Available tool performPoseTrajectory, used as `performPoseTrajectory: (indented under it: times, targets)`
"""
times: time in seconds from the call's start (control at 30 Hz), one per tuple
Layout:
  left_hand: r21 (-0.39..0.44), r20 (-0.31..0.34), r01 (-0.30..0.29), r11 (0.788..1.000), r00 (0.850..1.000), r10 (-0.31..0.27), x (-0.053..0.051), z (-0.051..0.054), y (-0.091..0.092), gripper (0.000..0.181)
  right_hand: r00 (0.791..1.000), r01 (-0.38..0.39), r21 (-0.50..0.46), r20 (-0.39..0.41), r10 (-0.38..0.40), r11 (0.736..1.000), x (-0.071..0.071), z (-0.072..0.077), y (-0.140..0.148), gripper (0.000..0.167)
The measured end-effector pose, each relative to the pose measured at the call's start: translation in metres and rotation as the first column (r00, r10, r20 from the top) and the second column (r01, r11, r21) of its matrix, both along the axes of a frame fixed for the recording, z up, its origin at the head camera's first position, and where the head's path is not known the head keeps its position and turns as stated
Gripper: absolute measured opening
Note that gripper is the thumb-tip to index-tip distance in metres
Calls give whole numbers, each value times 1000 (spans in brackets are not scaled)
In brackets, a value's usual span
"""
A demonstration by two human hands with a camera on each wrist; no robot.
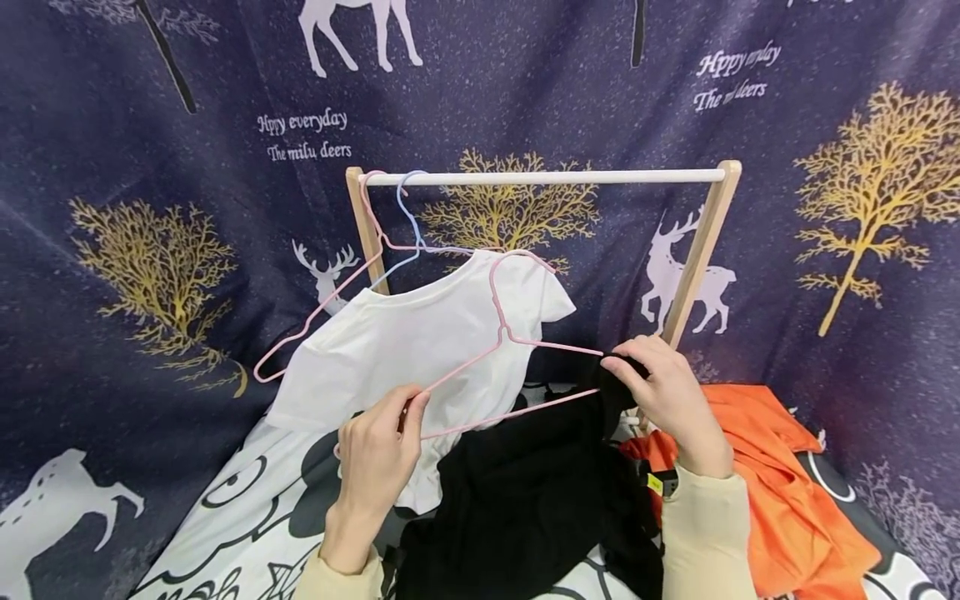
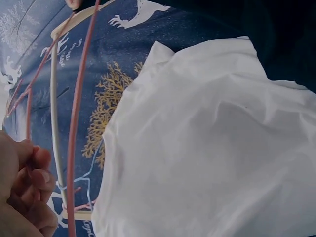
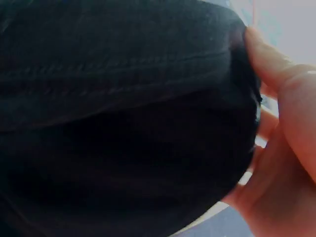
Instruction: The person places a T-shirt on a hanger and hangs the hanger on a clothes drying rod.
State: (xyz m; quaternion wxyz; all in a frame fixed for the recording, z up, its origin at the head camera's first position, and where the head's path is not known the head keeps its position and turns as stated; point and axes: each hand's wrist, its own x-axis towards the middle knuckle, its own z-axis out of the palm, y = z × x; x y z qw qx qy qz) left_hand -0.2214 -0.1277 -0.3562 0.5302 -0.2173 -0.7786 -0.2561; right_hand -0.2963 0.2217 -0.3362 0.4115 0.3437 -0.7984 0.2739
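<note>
In the head view my left hand [image 1: 375, 467] pinches the left arm of a pink clothes hanger [image 1: 506, 327], whose hook points up. My right hand [image 1: 675, 404] grips the edge of a black garment [image 1: 517, 508] around the hanger's right end, and the cloth hides that end. The rest of the black garment hangs down onto the bedding below. Curled fingers of the left hand [image 2: 27, 190] show on the hanger in the left wrist view. A stitched edge of the black garment [image 3: 123, 158] fills most of the right wrist view, thumb on its near side.
Behind the hands stands a small clothes rack [image 1: 570, 177]. From it hang a blue hanger [image 1: 415, 225], a white T-shirt [image 1: 427, 333] and another pink hanger [image 1: 303, 330]. An orange garment [image 1: 787, 492] lies at right on the patterned bedding [image 1: 247, 508]. A dark printed cloth [image 1: 525, 92] forms the backdrop.
</note>
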Motion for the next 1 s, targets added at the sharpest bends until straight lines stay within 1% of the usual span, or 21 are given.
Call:
performPoseTrajectory:
  times: [0.03,0.07,0.17,0.23,0.27,0.37,0.5,0.57,0.67,0.73,0.83,1.0]
  targets:
    - [2,-10,5,1000,1000,-5,-1,0,0,13,999,1,2,-35,-1,1000,1,2,-2,8]
    - [4,-20,10,1000,1000,-10,-3,0,0,14,998,8,2,-67,-8,1000,2,4,-5,11]
    - [9,-40,24,1000,999,-24,-5,-1,1,18,989,61,2,-134,-61,998,6,9,-12,33]
    - [13,-42,31,999,999,-31,-7,-1,1,19,983,105,2,-152,-103,994,8,11,-16,45]
    - [16,-42,33,999,999,-32,-7,-1,1,20,980,125,1,-158,-124,992,9,12,-19,47]
    - [20,-36,45,999,998,-44,-8,-2,1,18,975,155,6,-163,-152,988,12,13,-26,48]
    - [13,-24,68,998,997,-67,-9,-4,3,9,968,169,3,-188,-166,986,14,13,-37,46]
    - [11,-23,74,997,997,-74,-9,-5,5,7,965,173,-8,-199,-171,985,14,12,-42,46]
    - [16,-31,71,997,997,-71,-10,-6,8,10,960,174,-50,-213,-181,983,16,12,-52,47]
    - [22,-39,71,997,997,-70,-10,-8,10,14,959,181,-62,-209,-190,982,17,12,-57,47]
    - [25,-44,75,997,996,-74,-11,-10,13,15,960,184,-66,-201,-193,981,18,11,-64,46]
    - [26,-13,91,996,996,-91,-13,-14,18,10,963,183,-78,-185,-194,980,18,8,-74,44]
